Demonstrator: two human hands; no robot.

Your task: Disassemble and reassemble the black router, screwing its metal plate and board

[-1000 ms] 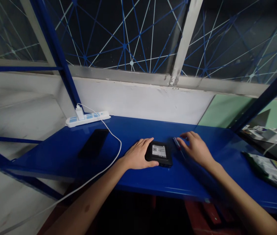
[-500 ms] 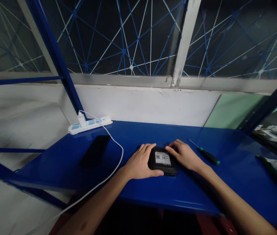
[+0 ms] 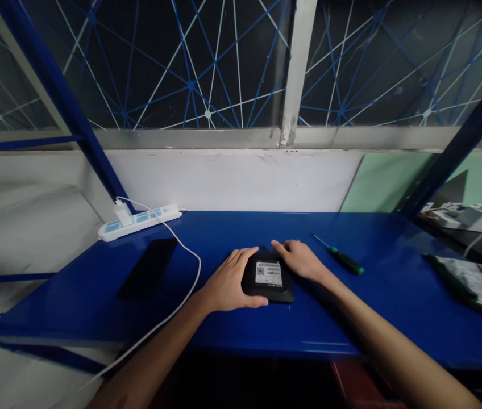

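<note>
Toward the front of the desk (image 3: 266, 335) lies a black box (image 3: 281, 295), its label (image 3: 268, 274) too small to read. The left hand (image 3: 228, 284) clasps it between thumb and fingers; the right hand (image 3: 304, 261) is at its far right corner, fingers bent, grip unclear. Right of the box lies a screwdriver (image 3: 345, 260); left, past a white cable (image 3: 199, 272), a dark phone (image 3: 149, 267), then a power strip (image 3: 147, 220).

The left hand (image 3: 229, 284) grips a labelled black device (image 3: 269, 278), the right hand (image 3: 303, 260) at its far corner.
</note>
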